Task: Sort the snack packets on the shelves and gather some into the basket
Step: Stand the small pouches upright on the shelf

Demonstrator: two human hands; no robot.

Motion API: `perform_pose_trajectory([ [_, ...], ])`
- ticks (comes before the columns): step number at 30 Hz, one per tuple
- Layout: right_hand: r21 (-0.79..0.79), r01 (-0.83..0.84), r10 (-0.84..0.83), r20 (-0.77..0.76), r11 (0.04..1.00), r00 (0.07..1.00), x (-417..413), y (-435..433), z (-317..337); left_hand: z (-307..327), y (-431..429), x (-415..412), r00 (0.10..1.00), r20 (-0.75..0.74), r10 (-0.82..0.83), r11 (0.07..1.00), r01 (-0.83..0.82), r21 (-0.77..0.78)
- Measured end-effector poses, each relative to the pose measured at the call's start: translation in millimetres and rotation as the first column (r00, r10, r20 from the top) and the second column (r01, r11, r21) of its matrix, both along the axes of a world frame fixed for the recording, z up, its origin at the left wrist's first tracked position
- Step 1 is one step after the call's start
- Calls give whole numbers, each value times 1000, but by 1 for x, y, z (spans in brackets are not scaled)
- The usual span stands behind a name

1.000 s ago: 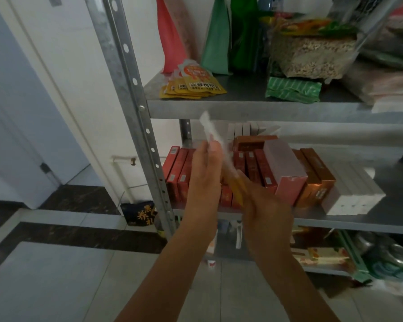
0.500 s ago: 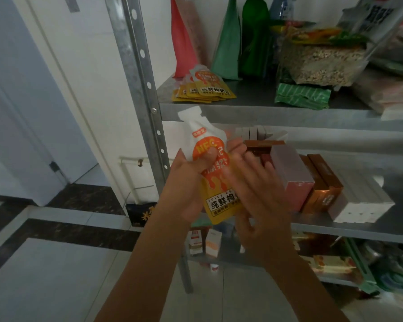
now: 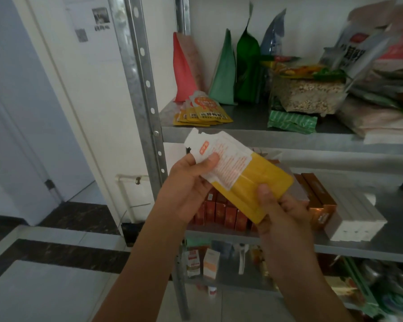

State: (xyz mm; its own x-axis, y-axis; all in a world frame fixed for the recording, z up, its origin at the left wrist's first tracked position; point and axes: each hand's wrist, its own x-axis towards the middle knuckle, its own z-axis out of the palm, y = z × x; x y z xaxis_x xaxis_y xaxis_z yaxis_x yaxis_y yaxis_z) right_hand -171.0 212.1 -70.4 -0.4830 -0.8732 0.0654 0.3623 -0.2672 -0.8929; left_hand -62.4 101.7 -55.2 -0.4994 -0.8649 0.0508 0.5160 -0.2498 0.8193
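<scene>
Grey metal shelving (image 3: 144, 89) is standing against a white wall, and both hands are holding one yellow-and-white pouch (image 3: 249, 180) in the air before the middle shelf (image 3: 358, 249), printed back facing up. The left hand (image 3: 186, 191) is pinching its white top end, thumb over fingers; the right hand (image 3: 282, 212) is pinching the yellow bottom corner. The pouch is looking slick and limp, so a slack pinch while passing it to one hand could be letting it slip to the floor, and a reach upward could be nudging the fanned matching pouches (image 3: 203, 111) off the upper shelf (image 3: 254, 133). No basket is showing. Red boxes (image 3: 221, 213) are staying closed, hiding their contents; a clear bag (image 3: 310, 94) is showing grain
</scene>
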Motion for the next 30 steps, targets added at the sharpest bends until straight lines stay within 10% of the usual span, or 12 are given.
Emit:
perform_pose_trajectory([
  [6,-31,-259,231,561,965,795,-4,3,12,15,2,-1,994,89,61,980,-42,-194],
  [11,-183,-368,375,737,912,562,-10,10,20,17,-12,3,950,53,-308,826,295,-481],
  [15,17,-335,285,486,942,826,-13,10,23,26,-5,-2,995,-55,-80,896,47,-441],
  [18,34,107,-103,-116,994,988,-9,7,15,36,-4,-7,965,1,263,912,-248,-326],
  [19,-120,299,-322,-397,947,860,-9,5,8,41,-4,-8,945,56,323,904,-291,-315],
  [21,-468,397,-597,-734,790,323,-15,-4,-9,52,-4,-10,923,130,361,900,-309,-306],
  [23,-690,254,-680,-719,677,-141,-24,-17,-27,62,-6,-12,927,144,345,912,-295,-285],
  [27,-871,204,-783,-491,446,-383,-34,-29,-16,76,-14,-17,886,229,404,883,-312,-351],
  [30,-837,-12,-674,-433,547,-599,-41,-35,7,78,-15,-24,865,274,420,859,-281,-428],
])
